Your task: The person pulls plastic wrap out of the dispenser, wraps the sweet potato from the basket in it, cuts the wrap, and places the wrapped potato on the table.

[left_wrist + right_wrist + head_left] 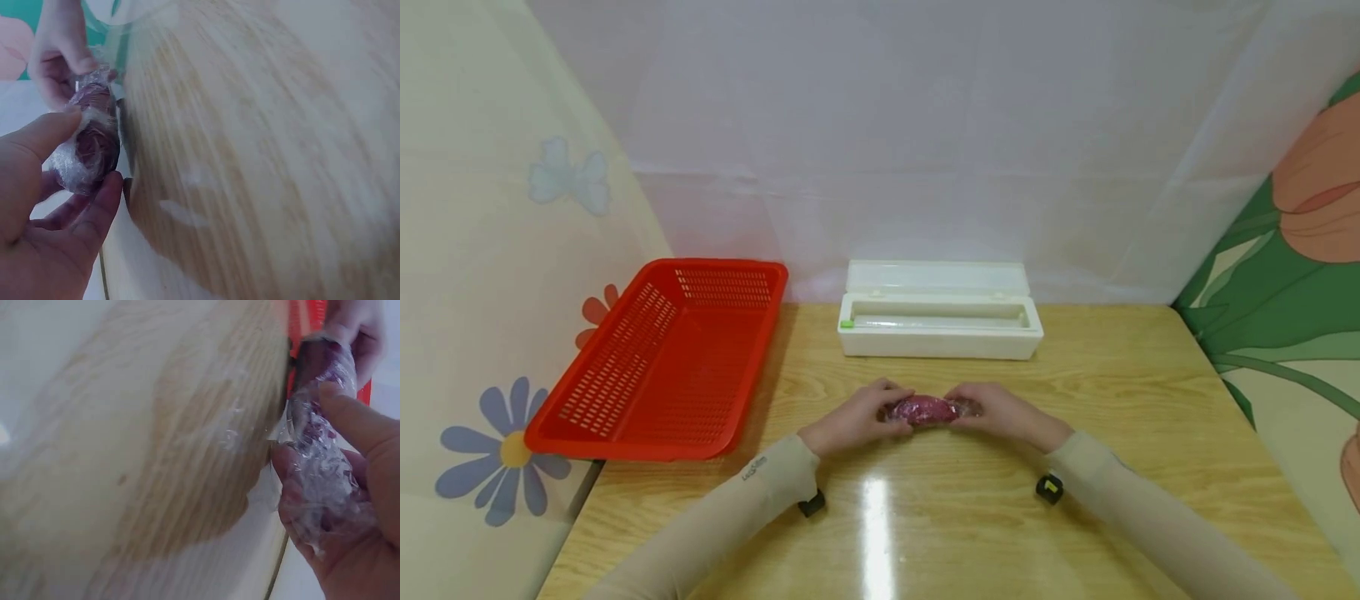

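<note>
Between both hands is a purplish-red sweet potato (927,409), or a vegetable much like one, wrapped in clear cling film. My left hand (867,418) grips its left end with thumb and fingers. At the other end, my right hand (1004,414) pinches the bunched film (322,481). The left wrist view shows the wrapped sweet potato (94,140) end-on, film crumpled about its tip. Just beyond the hands stands a white cling film dispenser (936,343) with its lid raised and a green slider (847,324) at its left. A clear film roll lies inside.
A red plastic basket (745,367) with slotted sides stands at the left of the wooden table (970,525). Behind the table hangs a pale cloth (925,125). Flower-patterned panels (1285,275) flank both sides.
</note>
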The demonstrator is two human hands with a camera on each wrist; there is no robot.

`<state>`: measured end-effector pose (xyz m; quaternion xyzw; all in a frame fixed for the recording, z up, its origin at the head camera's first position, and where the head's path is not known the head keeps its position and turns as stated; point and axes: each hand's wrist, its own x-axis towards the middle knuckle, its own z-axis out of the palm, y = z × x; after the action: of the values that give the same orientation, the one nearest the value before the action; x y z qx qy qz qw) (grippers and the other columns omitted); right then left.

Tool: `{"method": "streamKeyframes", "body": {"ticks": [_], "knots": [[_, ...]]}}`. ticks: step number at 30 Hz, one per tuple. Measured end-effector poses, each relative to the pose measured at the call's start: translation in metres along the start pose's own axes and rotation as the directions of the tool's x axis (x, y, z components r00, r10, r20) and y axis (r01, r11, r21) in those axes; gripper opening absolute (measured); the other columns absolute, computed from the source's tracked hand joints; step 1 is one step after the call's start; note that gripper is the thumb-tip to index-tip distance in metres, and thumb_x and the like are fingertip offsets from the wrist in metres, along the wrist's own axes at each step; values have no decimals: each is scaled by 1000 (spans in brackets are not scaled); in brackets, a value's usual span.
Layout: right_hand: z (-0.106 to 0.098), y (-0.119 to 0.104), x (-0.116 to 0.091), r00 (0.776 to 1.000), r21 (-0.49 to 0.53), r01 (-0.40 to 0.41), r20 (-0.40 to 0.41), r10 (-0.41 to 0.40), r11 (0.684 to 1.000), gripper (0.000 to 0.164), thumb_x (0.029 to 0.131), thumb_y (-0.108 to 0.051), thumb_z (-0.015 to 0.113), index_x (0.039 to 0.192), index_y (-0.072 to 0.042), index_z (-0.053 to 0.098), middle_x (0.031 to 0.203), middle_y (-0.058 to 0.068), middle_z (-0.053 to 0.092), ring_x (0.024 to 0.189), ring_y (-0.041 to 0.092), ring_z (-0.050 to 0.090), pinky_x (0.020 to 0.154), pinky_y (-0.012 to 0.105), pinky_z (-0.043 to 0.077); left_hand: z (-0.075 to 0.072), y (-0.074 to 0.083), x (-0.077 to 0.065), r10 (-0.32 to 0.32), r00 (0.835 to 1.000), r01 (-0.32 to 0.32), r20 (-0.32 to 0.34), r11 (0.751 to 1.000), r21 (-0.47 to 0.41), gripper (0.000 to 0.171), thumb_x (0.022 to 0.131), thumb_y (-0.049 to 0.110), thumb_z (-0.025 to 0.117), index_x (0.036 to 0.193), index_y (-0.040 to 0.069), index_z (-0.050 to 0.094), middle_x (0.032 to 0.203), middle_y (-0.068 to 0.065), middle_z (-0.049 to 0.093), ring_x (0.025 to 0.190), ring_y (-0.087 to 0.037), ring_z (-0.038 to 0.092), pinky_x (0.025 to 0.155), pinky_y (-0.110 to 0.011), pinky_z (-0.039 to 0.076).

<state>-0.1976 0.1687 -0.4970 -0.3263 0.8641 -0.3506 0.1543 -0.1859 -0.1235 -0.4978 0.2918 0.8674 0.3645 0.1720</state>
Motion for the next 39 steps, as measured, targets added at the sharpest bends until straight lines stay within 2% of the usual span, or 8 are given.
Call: {"method": "streamKeyframes", "body": {"ticks": [4,8,11,19,25,28,33,39], "knots": [[1,0,-2,997,-127,71,15,-70,989,34,93,-25,78,121,-7,73,111,3,74,100,16,68,91,37,58,-1,-4,3,-20,1000,20,-3,1000,-23,59,99,41,72,149,15,58,137,-5,63,119,-17,60,103,-39,50],[3,-2,-5,993,-172,119,8,-120,978,28,97,-19,74,120,-3,73,110,8,74,99,21,69,92,41,58,-4,-5,5,-15,1000,15,2,998,-59,53,99,41,71,146,22,59,139,3,65,119,-12,61,105,-37,48],[5,-2,-7,992,-201,122,-8,-126,972,30,99,-17,71,123,0,71,112,10,73,102,25,69,94,44,57,-5,-3,6,-11,1000,11,-2,998,-61,49,101,38,68,146,19,60,139,0,66,120,-14,62,105,-38,49],[4,0,-17,990,-233,60,-109,-87,971,27,104,-13,63,128,-2,69,123,14,73,114,31,70,101,49,55,-7,1,8,-2,999,4,-46,999,46,42,106,28,62,142,6,63,118,-8,71,101,-15,63,91,-36,55],[6,1,-21,976,-242,15,-205,-66,970,15,103,-17,65,111,-7,73,103,7,77,91,21,73,83,39,62,-6,6,10,-33,998,35,-49,999,30,41,106,26,63,138,1,64,115,-10,72,96,-15,64,85,-34,57],[7,-1,-21,968,-252,14,-239,-76,968,12,101,-16,68,108,-9,75,101,6,77,90,21,74,83,40,62,-6,7,10,-54,997,54,-46,998,8,41,106,25,62,139,0,64,115,-11,72,95,-15,65,84,-32,58],[9,-5,-20,955,-230,19,-285,-86,973,14,100,-12,69,111,-6,76,103,9,77,92,24,74,85,40,62,-5,8,10,-86,995,85,-53,996,-31,40,106,26,62,138,1,65,119,-12,72,95,-14,66,84,-31,58],[9,-10,-16,956,-12,-10,-294,7,1000,10,102,-14,68,107,-8,74,92,2,75,79,13,68,71,26,60,-6,7,11,-77,996,76,-52,997,-26,38,106,24,62,136,1,66,116,-12,73,87,-11,63,78,-29,57]]}}
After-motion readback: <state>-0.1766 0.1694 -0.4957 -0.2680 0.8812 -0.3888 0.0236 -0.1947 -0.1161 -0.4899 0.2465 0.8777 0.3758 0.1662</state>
